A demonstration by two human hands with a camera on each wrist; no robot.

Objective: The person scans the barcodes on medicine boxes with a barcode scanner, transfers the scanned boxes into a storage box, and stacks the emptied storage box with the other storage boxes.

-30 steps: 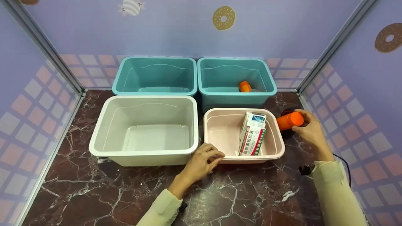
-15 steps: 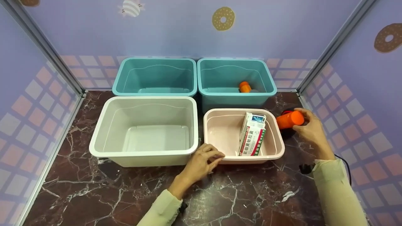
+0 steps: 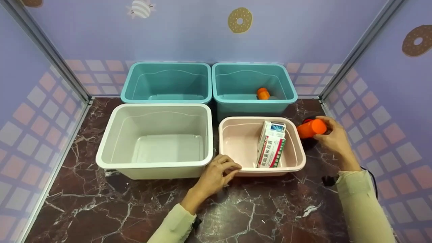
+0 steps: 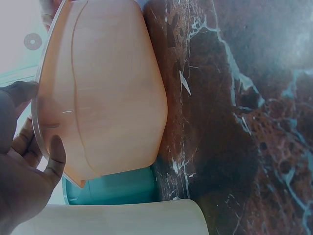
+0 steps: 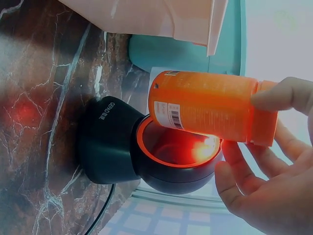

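Note:
My right hand [image 3: 335, 140] holds an orange pill bottle [image 3: 305, 131] by its cap end, thumb on one side and fingers on the other. In the right wrist view the bottle [image 5: 205, 105] lies sideways over the round, red-lit window of a black barcode scanner [image 5: 110, 142]. A white label with a barcode [image 5: 168, 115] shows on its lower side. My left hand [image 3: 216, 173] grips the near left corner of the pink bin [image 3: 236, 172]. From the left wrist, its thumb [image 4: 56, 156] presses the bin's outer wall and other fingers lie at the rim. Medicine boxes [image 3: 271, 145] lean inside that bin.
A larger white bin [image 3: 155, 165] stands left of the pink one. Two teal bins stand behind; the right one [image 3: 254, 106] contains another orange bottle [image 3: 263, 93], and the left one [image 3: 165, 101] is beside it. The scanner's cable [image 5: 101, 215] runs along the marble-patterned table [image 3: 135, 209].
The bottle and my right hand have shifted very slightly beside the pink bin, over the scanner. My left hand stays at the bin's corner.

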